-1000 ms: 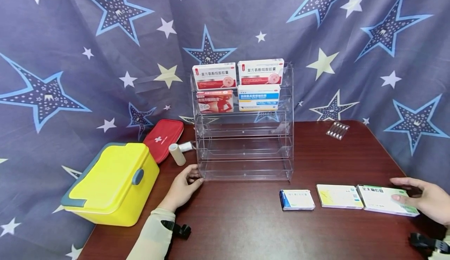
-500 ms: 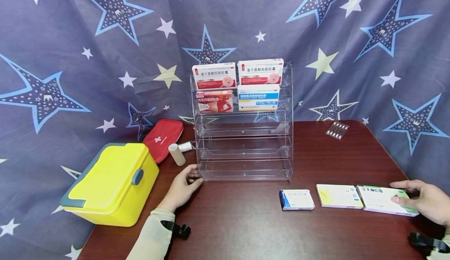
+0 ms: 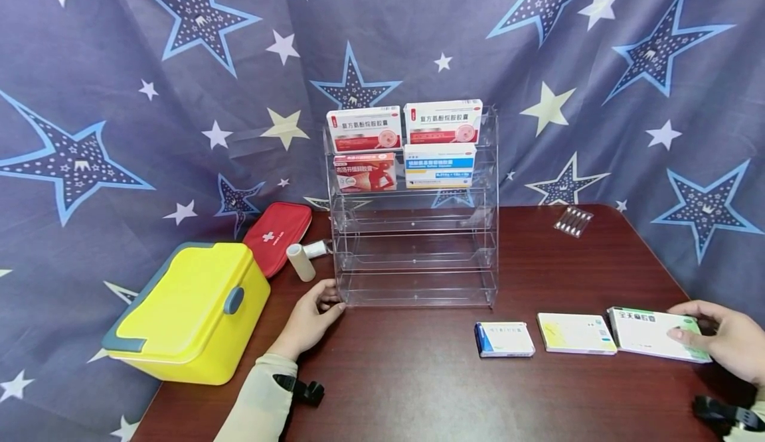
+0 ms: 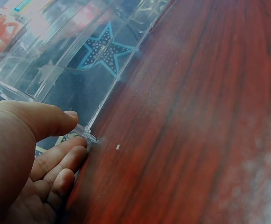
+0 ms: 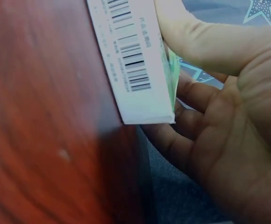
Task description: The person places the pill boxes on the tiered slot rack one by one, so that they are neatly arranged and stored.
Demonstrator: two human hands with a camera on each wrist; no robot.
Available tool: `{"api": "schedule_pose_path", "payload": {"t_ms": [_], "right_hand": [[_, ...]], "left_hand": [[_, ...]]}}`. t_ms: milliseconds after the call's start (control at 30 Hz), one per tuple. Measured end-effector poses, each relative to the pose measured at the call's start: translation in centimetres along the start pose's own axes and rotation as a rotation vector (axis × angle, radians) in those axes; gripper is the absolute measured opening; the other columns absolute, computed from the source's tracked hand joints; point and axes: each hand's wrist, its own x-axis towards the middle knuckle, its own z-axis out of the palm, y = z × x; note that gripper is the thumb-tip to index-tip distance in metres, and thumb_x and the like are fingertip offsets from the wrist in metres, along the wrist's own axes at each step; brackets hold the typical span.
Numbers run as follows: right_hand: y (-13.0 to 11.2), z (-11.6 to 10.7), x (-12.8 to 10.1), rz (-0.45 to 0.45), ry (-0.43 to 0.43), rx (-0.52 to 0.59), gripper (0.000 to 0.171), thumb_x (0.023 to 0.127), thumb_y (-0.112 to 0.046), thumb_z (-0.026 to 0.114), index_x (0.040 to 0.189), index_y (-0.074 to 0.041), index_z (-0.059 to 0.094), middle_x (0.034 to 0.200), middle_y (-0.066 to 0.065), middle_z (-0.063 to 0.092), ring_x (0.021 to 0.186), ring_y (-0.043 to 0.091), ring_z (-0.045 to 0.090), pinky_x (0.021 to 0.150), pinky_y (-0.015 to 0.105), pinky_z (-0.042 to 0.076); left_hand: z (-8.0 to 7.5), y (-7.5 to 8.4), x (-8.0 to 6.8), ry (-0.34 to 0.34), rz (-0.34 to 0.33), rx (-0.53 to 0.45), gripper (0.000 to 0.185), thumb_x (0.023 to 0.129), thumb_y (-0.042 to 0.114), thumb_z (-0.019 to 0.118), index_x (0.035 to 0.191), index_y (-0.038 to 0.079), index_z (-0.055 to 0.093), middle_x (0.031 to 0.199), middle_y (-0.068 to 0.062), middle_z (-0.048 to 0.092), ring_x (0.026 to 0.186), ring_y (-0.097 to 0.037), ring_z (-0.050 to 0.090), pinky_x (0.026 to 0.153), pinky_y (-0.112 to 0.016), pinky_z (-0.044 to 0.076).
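Observation:
My left hand (image 3: 331, 298) holds the lower left front corner of a clear acrylic tiered rack (image 3: 418, 263); the left wrist view shows the thumb (image 4: 42, 119) over the rack's corner (image 4: 86, 133) and fingers below it. The rack's top two tiers carry several medicine boxes (image 3: 439, 164). My right hand (image 3: 681, 322) grips the right end of a green-and-white box (image 3: 645, 332), thumb on top. In the right wrist view the box (image 5: 131, 60) shows its barcode side, with fingers (image 5: 191, 93) curled under it at the table edge.
A white-and-yellow box (image 3: 575, 333) and a blue-and-white box (image 3: 505, 339) lie in a row left of the gripped one. A yellow case (image 3: 191, 309), red first-aid pouch (image 3: 277, 235), tape roll (image 3: 301, 261) and a vial strip (image 3: 574, 221) also sit on the dark table (image 3: 418, 389).
My right hand has tightened on the green-and-white box, and the box has risen slightly. The left hand has stayed at the rack's corner.

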Motion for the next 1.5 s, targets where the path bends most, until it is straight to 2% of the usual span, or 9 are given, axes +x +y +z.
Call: {"api": "schedule_pose_path", "payload": {"t_ms": [100, 267, 333, 600, 833, 1000, 1100, 1267, 1500], "right_hand": [[0.2, 0.3, 0.0, -0.011, 0.057, 0.024, 0.036, 0.084, -0.004, 0.086, 0.112, 0.010, 0.068, 0.089, 0.013, 0.071, 0.067, -0.001, 0.051, 0.053, 0.024, 0.042], [0.5, 0.6, -0.1, -0.051, 0.129, 0.071, 0.031, 0.082, 0.006, 0.085, 0.109, 0.009, 0.069, 0.083, -0.016, 0.064, 0.067, -0.001, 0.051, 0.054, 0.021, 0.041], [0.5, 0.5, -0.1, -0.058, 0.131, 0.079, 0.031, 0.083, 0.007, 0.084, 0.109, 0.009, 0.069, 0.082, -0.022, 0.060, 0.067, 0.000, 0.051, 0.054, 0.021, 0.041], [0.0, 0.3, -0.2, -0.077, 0.119, 0.094, 0.025, 0.085, 0.012, 0.078, 0.108, 0.011, 0.067, 0.082, -0.022, 0.061, 0.066, 0.001, 0.052, 0.052, 0.022, 0.043], [0.0, 0.3, -0.4, -0.141, 0.135, 0.138, 0.021, 0.084, 0.022, 0.069, 0.102, 0.011, 0.067, 0.085, -0.029, 0.059, 0.068, -0.001, 0.052, 0.054, 0.020, 0.043], [0.0, 0.3, -0.5, -0.166, 0.153, 0.223, 0.022, 0.086, 0.026, 0.065, 0.099, 0.010, 0.067, 0.084, -0.028, 0.061, 0.068, -0.002, 0.054, 0.055, 0.017, 0.042], [-0.1, 0.3, -0.5, -0.177, 0.158, 0.272, 0.025, 0.087, 0.026, 0.065, 0.097, 0.004, 0.069, 0.085, -0.027, 0.063, 0.069, -0.003, 0.055, 0.055, 0.015, 0.043], [-0.4, 0.2, -0.4, -0.198, 0.170, 0.308, 0.029, 0.086, 0.027, 0.065, 0.098, 0.001, 0.071, 0.087, -0.028, 0.063, 0.071, -0.005, 0.057, 0.056, 0.014, 0.044], [-1.0, -0.4, -0.2, -0.208, 0.234, 0.348, 0.038, 0.088, 0.025, 0.065, 0.094, -0.012, 0.074, 0.086, -0.031, 0.064, 0.069, -0.007, 0.057, 0.057, 0.011, 0.043]], "left_hand": [[0.0, 0.1, 0.0, 0.002, -0.006, -0.001, 0.043, 0.094, 0.006, 0.078, 0.134, 0.009, 0.063, 0.111, -0.006, 0.070, 0.106, -0.022, 0.066, 0.088, -0.031, 0.053], [-0.1, 0.1, 0.1, 0.003, 0.002, -0.009, 0.044, 0.094, 0.006, 0.078, 0.135, 0.008, 0.063, 0.110, -0.007, 0.071, 0.105, -0.024, 0.066, 0.088, -0.031, 0.053], [-0.1, 0.1, 0.2, 0.005, 0.004, -0.015, 0.044, 0.093, 0.006, 0.078, 0.135, 0.007, 0.064, 0.110, -0.008, 0.071, 0.105, -0.024, 0.066, 0.088, -0.033, 0.053], [0.2, 0.6, -0.2, 0.033, -0.005, -0.012, 0.044, 0.093, -0.001, 0.077, 0.135, 0.000, 0.062, 0.111, -0.016, 0.070, 0.107, -0.035, 0.066, 0.090, -0.048, 0.053], [-0.2, 3.9, -1.2, 0.025, -0.013, -0.022, 0.042, 0.093, -0.006, 0.073, 0.133, -0.008, 0.060, 0.110, -0.022, 0.069, 0.106, -0.041, 0.064, 0.091, -0.049, 0.053], [0.2, 1.8, -0.7, 0.034, -0.025, -0.022, 0.043, 0.092, -0.005, 0.075, 0.133, -0.006, 0.061, 0.110, -0.021, 0.070, 0.106, -0.040, 0.065, 0.092, -0.054, 0.052], [0.4, 0.2, -0.3, 0.037, -0.020, -0.008, 0.044, 0.092, -0.001, 0.077, 0.133, -0.001, 0.062, 0.111, -0.015, 0.071, 0.106, -0.034, 0.066, 0.091, -0.048, 0.053], [0.2, -0.2, -0.2, 0.025, -0.003, -0.010, 0.042, 0.093, 0.004, 0.078, 0.132, 0.004, 0.063, 0.110, -0.010, 0.071, 0.105, -0.027, 0.066, 0.088, -0.038, 0.053], [0.1, -0.4, 0.0, 0.023, 0.015, 0.002, 0.043, 0.093, 0.006, 0.079, 0.133, 0.005, 0.064, 0.109, -0.007, 0.071, 0.103, -0.024, 0.067, 0.087, -0.032, 0.053]]}}
